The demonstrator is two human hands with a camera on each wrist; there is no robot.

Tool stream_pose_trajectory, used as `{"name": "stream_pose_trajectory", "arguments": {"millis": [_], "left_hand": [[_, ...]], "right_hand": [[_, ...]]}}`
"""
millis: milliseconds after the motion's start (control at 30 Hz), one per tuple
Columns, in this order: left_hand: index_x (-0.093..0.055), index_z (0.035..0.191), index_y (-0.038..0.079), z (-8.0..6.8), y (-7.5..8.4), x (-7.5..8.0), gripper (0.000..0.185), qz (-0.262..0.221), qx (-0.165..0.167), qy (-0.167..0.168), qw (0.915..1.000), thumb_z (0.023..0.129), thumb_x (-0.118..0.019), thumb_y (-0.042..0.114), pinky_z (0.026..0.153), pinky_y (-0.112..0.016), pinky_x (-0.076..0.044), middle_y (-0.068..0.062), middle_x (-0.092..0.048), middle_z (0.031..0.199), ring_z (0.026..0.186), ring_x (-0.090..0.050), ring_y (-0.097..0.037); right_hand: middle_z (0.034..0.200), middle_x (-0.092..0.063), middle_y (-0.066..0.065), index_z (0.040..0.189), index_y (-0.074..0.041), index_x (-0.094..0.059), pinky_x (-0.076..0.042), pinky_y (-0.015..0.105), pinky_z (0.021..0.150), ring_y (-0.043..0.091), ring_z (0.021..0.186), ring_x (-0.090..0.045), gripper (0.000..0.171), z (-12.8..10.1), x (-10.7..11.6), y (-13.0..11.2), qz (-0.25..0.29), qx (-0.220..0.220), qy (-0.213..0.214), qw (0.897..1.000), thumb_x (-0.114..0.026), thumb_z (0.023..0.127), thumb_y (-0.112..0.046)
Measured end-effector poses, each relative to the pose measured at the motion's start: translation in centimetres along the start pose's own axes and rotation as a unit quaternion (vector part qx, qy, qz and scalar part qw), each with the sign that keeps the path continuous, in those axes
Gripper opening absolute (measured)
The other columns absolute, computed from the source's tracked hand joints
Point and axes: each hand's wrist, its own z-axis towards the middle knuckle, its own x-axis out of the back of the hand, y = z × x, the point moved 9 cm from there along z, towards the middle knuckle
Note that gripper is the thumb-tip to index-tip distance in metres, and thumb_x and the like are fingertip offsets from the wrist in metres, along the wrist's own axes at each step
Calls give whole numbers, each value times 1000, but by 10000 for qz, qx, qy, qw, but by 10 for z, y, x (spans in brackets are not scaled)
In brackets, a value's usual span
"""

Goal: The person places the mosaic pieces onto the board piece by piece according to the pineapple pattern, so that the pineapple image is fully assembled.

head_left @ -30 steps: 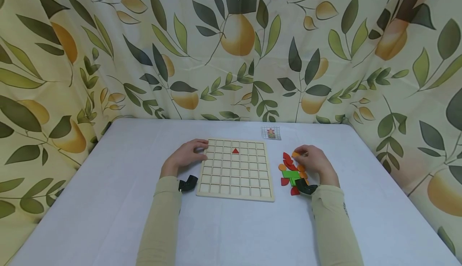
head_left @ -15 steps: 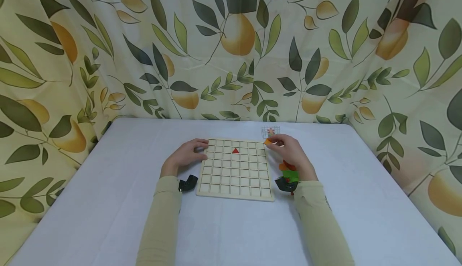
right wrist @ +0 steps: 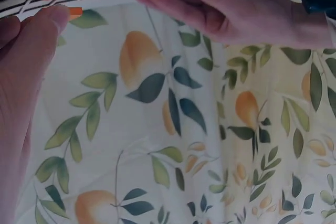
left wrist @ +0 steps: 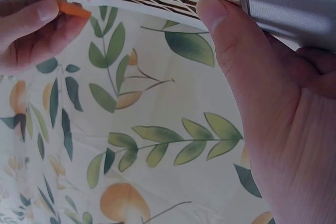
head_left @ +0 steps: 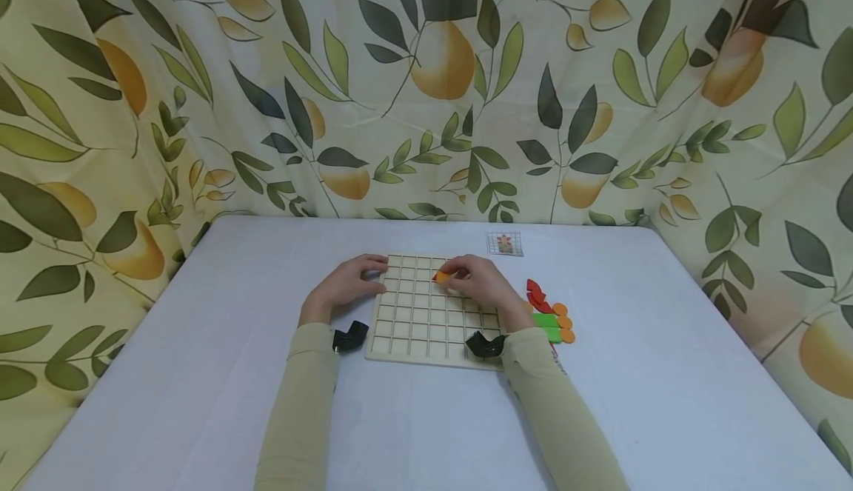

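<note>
Since the earlier frames, the right hand (head_left: 481, 288) has left the loose pile and crossed over the wooden grid board (head_left: 426, 332), carrying an orange piece (head_left: 443, 277) with it. That piece is now pinched between the thumb and fingertips at the front of the hand, held over the upper middle cells of the board, touching or just beside the red triangle (head_left: 436, 276) already seated there; I cannot tell whether it rests in a cell or hangs above one. It lies ahead of the right fingertips, on their far-left side, and the right hand is plainly the nearer one. Its long axis cannot be made out. The left hand (head_left: 346, 286) lies at the board's far-left corner, thumb pressed on the frame edge and fingers loosely curled against it, steadying it. Right of the board sit the remaining red, orange and green pieces (head_left: 549, 315), and beyond them a small pattern card (head_left: 504, 244), all on the pale blue table (head_left: 200, 372).
</note>
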Motion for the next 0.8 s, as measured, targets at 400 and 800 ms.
{"name": "stream_pose_trajectory", "arguments": {"millis": [400,800], "left_hand": [[-57,126,17,0,1,0,46,130,50,-23,9999,82,-68,30,113,-39,-24,11,-43,139,137,-28,-16],[-56,126,17,-1,1,-1,47,58,28,-12,10000,83,-68,29,113,-40,-24,10,-42,140,137,-27,-17]], "right_hand": [[98,-60,-4,104,-19,-68,-45,27,72,15,84,-50,21,-1,-10,-7,-242,203,-76,9995,-68,83,-22],[99,-62,-5,106,-17,-69,-46,26,72,14,84,-52,25,-2,-13,-6,-306,187,-209,9991,-69,81,-22]]}}
